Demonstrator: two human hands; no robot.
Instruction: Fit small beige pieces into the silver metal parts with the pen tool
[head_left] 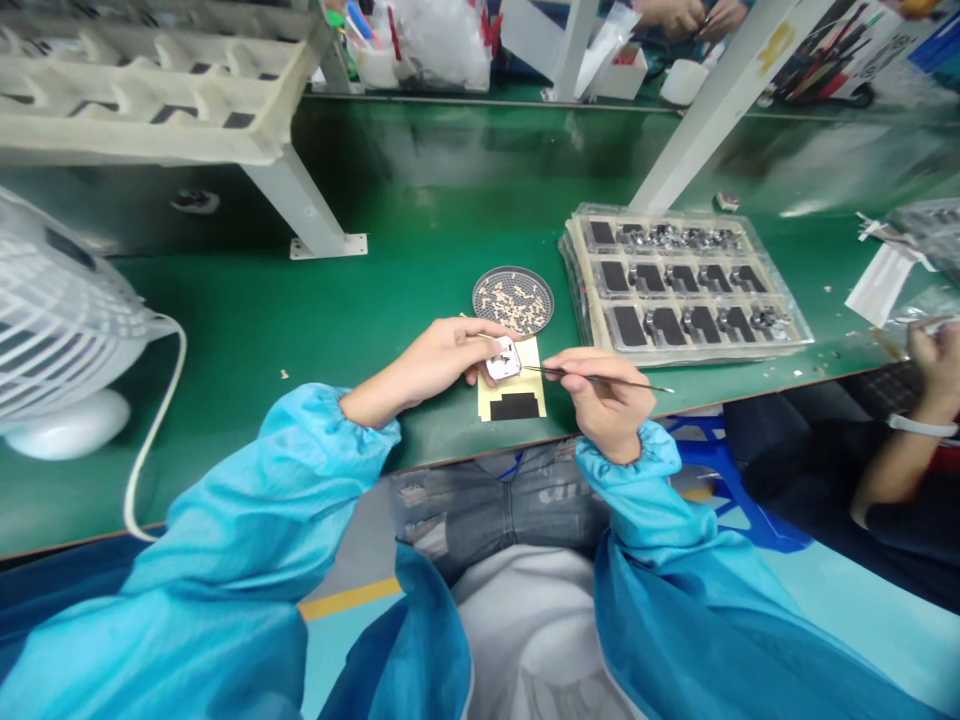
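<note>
Between the fingers of my left hand [450, 362] is a small white square part with rounded corners [504, 360]. My right hand [611, 395] pinches a thin dark pair of tweezers [626, 382], whose tip reaches the right edge of the white part. Beneath both lies a yellow sheet [531, 358] with a black patch [514, 405] near its lower end. Just beyond my left hand stands a round dark dish [552, 300] of many tiny beige pieces [513, 300]. What the white part's underside looks like is hidden by my fingers.
Stacked clear trays [679, 350] with dark and shiny parts stand right of the dish. A white fan [67, 310] with a cable is at the left. Metal posts [300, 205] rise from the green bench [420, 230]. A co-worker's hand [934, 370] shows at the far right.
</note>
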